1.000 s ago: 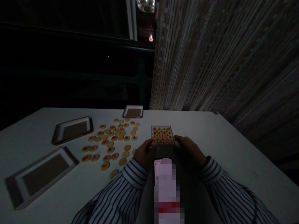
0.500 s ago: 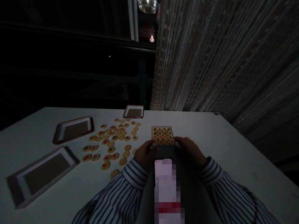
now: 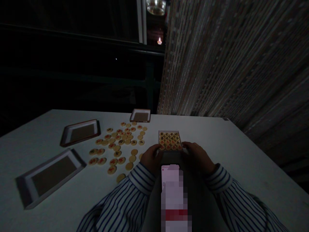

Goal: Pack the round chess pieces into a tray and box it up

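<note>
Between my two hands is a small square box (image 3: 169,131) filled with rows of round Chinese chess pieces (image 3: 172,141), their characters facing up in black and red. My left hand (image 3: 151,158) grips the box at its near left corner, fingers closed. On the near right corner, my right hand (image 3: 198,157) holds it the same way; some of its fingers are in shadow. More round pieces (image 3: 121,141) lie loose on the table to the left of the box, some showing characters and others plain.
Left of the loose pieces lie a brown-rimmed tray-like lid (image 3: 83,132) and a larger open box part (image 3: 54,174). A smaller box part (image 3: 140,116) sits near the far edge of the white table (image 3: 229,151). A lit phone (image 3: 170,175) is below my hands. A string curtain (image 3: 205,58) hangs behind.
The view has turned slightly left, so everything appears a little further right. Both hands keep hold of the box, and the pieces look unchanged.
</note>
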{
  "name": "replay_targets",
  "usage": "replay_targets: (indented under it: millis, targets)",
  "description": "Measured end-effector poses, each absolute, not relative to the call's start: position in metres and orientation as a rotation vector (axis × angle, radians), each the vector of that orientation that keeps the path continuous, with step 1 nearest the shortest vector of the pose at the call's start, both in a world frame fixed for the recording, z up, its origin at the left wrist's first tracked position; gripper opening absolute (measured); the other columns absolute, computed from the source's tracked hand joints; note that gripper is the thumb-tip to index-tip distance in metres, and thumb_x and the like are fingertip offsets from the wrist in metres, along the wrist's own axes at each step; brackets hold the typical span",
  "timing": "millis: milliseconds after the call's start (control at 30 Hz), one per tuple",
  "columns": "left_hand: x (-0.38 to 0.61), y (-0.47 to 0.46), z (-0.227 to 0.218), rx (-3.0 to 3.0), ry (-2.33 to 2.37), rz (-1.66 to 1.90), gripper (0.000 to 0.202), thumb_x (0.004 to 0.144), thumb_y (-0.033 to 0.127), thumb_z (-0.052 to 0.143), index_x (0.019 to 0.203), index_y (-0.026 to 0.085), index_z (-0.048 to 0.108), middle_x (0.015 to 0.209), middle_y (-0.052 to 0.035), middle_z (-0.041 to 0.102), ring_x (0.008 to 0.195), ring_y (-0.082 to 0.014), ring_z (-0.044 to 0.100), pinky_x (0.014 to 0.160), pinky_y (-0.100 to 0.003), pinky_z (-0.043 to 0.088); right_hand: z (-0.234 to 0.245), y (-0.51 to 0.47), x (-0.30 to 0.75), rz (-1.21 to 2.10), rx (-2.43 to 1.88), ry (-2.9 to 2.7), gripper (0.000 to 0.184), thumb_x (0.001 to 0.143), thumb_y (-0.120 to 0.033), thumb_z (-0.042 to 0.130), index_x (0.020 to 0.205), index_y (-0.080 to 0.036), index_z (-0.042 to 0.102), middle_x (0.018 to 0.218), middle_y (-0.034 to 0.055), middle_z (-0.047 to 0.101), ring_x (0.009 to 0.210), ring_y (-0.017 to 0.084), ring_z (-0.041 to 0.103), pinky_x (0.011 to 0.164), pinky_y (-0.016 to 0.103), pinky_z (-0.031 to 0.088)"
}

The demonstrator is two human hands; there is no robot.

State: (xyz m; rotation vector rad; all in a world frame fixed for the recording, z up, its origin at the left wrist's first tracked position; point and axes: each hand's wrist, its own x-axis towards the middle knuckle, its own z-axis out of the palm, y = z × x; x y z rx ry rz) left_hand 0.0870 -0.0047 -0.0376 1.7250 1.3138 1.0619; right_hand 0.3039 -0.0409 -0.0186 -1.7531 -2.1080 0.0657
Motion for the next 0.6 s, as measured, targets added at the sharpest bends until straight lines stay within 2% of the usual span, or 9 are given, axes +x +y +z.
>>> replay_targets:
  millis: [167, 367, 600]
  targets:
    - [0.084, -0.006, -0.028, 1.775, 1.261, 1.119, 0.024, 0.072, 0.025, 0.053, 0.093, 0.018, 0.061, 0.093, -0.0068, 0.066, 0.082, -0.0170, 0.062, 0.075, -0.033, 0.050, -0.016, -0.042, 0.303, 0.039, -1.705, -2.019, 0.029, 0.079, -0.035, 0.050, 0.101, -0.016, 0.054, 0.086, 0.0065, 0.062, 0.078, 0.018, 0.056, 0.067, 0.030, 0.043]
    - [0.083, -0.005, -0.018, 1.765, 1.193, 1.225, 0.014, 0.071, 0.028, 0.055, 0.078, 0.017, 0.062, 0.082, -0.0047, 0.065, 0.074, -0.0145, 0.061, 0.069, -0.029, 0.051, -0.012, -0.043, 0.302, 0.060, -1.708, -1.952, 0.023, 0.080, -0.036, 0.046, 0.090, -0.017, 0.056, 0.079, 0.0046, 0.061, 0.073, 0.017, 0.055, 0.065, 0.029, 0.041]
    - [0.074, -0.018, 0.007, 1.839, 1.148, 1.217, 0.012, 0.072, 0.026, 0.054, 0.076, 0.017, 0.062, 0.077, -0.0040, 0.065, 0.070, -0.0135, 0.061, 0.067, -0.027, 0.050, -0.008, -0.046, 0.299, 0.106, -1.689, -1.902, 0.021, 0.081, -0.033, 0.045, 0.086, -0.017, 0.057, 0.077, 0.0043, 0.060, 0.071, 0.016, 0.054, 0.066, 0.029, 0.041]
